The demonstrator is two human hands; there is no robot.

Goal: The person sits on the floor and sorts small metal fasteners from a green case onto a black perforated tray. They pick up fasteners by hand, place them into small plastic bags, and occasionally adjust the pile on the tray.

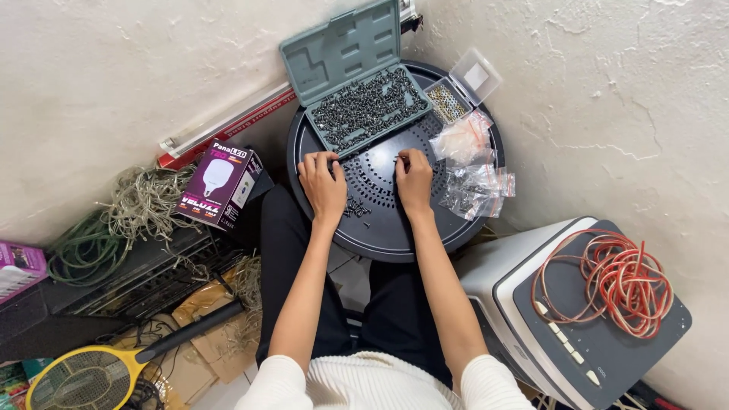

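— Two hands working over the round black perforated disc (380,228): left hand (322,184) lying palm-down just inside its left edge, fingers curled, grip impossible to tell from here; right hand (414,179) near its middle, fingertips pinching one small dark screw (396,159).

— Counting packages around that disc?

— Seeing one purple-and-white bulb box (222,184) just left of the disc, picturing a white bulb. Spotting one long red-and-white carton (228,125) behind that, leaning along the wall. Noticing three clear plastic bags (472,175) lying on the disc's right side, holding small dark and pale hardware. Catching one more purple box (19,266) far left of the disc, cut off by the frame.

— Containers?

— Counting two. One grey-green hinged case (357,76) sitting open on the disc's far edge, lower tray heaped with dark screws, lid standing empty. One small clear plastic box (459,89) touching the case's right side, lid up, holding pale bits too small to name.

— Loose screws?

— Lying in a small cluster (357,209) on the disc between the two wrists.

— Anything right of the disc?

— One red cable coil (619,281) resting on a grey-and-white appliance (577,326). Lower left of the disc, one yellow racket-shaped swatter (91,376).
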